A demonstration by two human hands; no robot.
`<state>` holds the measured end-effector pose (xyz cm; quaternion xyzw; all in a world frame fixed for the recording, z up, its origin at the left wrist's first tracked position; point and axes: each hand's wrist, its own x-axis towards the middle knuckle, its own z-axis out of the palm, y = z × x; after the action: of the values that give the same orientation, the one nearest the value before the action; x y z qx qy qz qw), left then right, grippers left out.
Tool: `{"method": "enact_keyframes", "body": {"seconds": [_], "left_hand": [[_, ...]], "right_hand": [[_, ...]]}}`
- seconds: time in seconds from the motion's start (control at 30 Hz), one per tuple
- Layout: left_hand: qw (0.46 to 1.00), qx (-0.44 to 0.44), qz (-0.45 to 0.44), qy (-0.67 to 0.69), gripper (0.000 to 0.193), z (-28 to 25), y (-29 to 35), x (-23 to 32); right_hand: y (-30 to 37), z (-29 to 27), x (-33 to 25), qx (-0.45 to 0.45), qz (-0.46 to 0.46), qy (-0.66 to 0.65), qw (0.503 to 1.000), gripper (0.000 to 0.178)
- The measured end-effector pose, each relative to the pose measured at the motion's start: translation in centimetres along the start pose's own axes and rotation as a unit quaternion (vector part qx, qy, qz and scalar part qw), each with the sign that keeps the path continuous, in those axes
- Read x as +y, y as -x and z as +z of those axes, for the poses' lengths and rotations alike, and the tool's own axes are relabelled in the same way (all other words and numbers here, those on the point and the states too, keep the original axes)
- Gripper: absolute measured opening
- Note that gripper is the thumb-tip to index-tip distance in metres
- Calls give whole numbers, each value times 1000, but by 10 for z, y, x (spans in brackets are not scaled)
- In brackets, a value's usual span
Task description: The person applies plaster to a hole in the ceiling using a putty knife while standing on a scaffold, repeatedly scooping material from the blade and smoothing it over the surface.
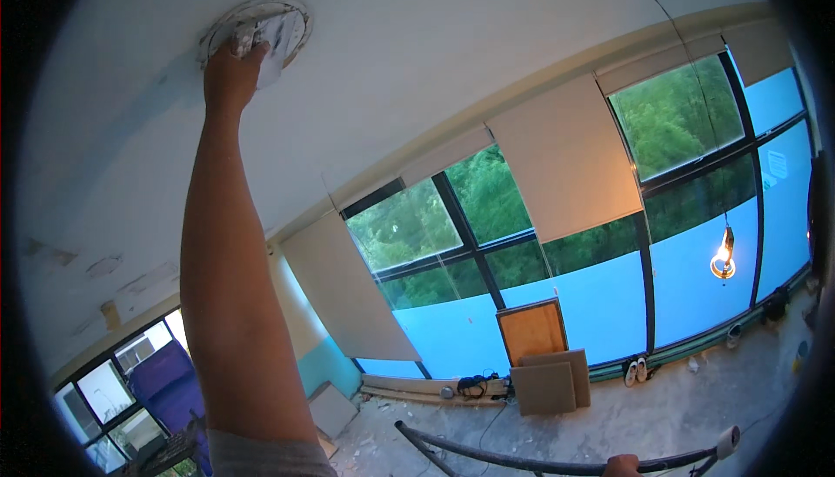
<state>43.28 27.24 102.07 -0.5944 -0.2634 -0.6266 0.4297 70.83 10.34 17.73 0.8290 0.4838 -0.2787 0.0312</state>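
The left hand (pixel 233 77) is raised to the round ceiling patch (pixel 261 7), fingers closed on a pale flat plate (pixel 280 42). The plate overlaps the patch's rim; the edge grip probably leaves its face free. Below and right of the patch, the right hand (pixel 622 466), mostly cut off by the view, appears wrapped around a black rail (pixel 487 454), probably for steadiness.

Surroundings: below and left of the patch, a purple sheet (pixel 170 381) covers part of a window. Below and right of it, a brown panel (pixel 532 331) stands behind leaning grey boards (pixel 544 388). Farther right of it hangs a lit bulb (pixel 723 261). The rail, below the patch, is the nearest obstruction.
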Motion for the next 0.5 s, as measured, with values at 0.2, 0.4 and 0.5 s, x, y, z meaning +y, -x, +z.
{"method": "enact_keyframes", "body": {"seconds": [0.2, 0.4, 0.5], "left_hand": [[990, -57, -2, 131, 43, -1, 3, 13], [999, -9, 23, 41, 43, 11, -8, 29], [992, 89, 79, 50, 43, 25, -1, -9]], "right_hand": [[-5, 16, 5, 21, 4, -10, 1000, 35], [11, 0, 1, 51, 15, -44, 998, 35], [-4, 11, 5, 41, 6, -16, 999, 35]]}}
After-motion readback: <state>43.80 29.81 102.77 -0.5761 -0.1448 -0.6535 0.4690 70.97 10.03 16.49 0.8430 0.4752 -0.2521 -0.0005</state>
